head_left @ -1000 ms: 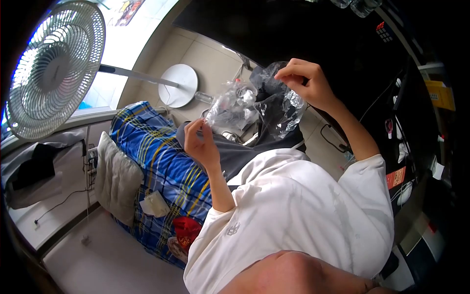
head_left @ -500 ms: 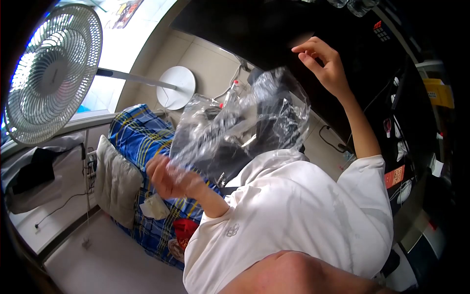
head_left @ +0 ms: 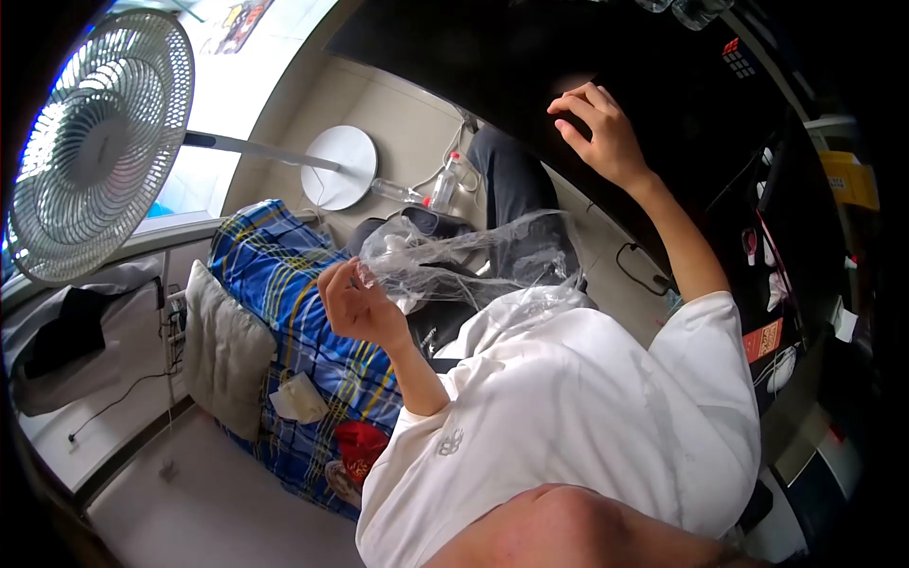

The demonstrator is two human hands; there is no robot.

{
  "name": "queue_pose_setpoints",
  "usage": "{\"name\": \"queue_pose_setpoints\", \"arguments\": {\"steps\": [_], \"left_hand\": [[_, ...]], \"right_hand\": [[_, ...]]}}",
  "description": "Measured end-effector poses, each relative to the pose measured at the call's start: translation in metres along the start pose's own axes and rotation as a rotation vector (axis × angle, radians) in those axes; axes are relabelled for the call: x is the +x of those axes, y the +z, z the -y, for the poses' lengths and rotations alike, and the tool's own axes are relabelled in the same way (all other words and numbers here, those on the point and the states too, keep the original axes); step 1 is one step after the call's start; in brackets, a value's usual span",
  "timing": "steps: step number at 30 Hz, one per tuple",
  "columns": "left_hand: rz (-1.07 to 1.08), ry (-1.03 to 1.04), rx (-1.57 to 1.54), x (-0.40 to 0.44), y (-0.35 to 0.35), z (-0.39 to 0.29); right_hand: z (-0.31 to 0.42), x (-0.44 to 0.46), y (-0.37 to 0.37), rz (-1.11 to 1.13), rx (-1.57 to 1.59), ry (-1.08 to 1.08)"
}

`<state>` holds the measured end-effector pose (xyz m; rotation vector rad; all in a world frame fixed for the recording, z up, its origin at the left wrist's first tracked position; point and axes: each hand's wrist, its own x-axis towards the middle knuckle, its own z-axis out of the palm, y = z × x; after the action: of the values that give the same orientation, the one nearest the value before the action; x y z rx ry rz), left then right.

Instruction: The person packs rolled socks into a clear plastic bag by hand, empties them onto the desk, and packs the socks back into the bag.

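Observation:
My left hand [head_left: 365, 308] is closed, fingers pinched on the gathered end of a clear plastic bag [head_left: 530, 251]. The thin, crinkled bag stretches from that hand to the right across my lap, over my dark trousers [head_left: 516, 180] and the hem of my white shirt [head_left: 587, 417]. My right hand [head_left: 601, 133] is raised above the black desk [head_left: 454, 47], apart from the bag. Its fingers are loosely bent, with a gap between thumb and forefinger and nothing visible in them.
A standing fan [head_left: 99, 142] with a round white base [head_left: 339, 168] is at the left. Plastic bottles [head_left: 445, 187] are on the tiled floor. Beside me lie a blue plaid cloth [head_left: 275, 256], a grey cushion [head_left: 227, 350] and a red pouch [head_left: 360, 450]. A cable [head_left: 634, 270] hangs under the desk.
The bag, earlier spread wide and raised, has dropped and narrowed over my lap. My left hand has moved up and right, still holding it. My right hand has shifted slightly left and down.

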<state>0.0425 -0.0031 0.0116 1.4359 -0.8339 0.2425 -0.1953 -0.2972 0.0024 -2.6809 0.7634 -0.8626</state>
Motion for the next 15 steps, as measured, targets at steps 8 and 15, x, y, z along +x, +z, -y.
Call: {"name": "queue_pose_setpoints", "arguments": {"steps": [8,15], "left_hand": [[0.015,-0.005,0.008,0.0007,0.0017,0.0020],[0.010,0.061,0.025,0.0016,-0.0040,0.0018]], "right_hand": [[-0.0066,-0.0026,0.0053,-0.012,-0.118,-0.065],[-0.0051,-0.0007,0.0036,0.003,-0.118,-0.074]]}}
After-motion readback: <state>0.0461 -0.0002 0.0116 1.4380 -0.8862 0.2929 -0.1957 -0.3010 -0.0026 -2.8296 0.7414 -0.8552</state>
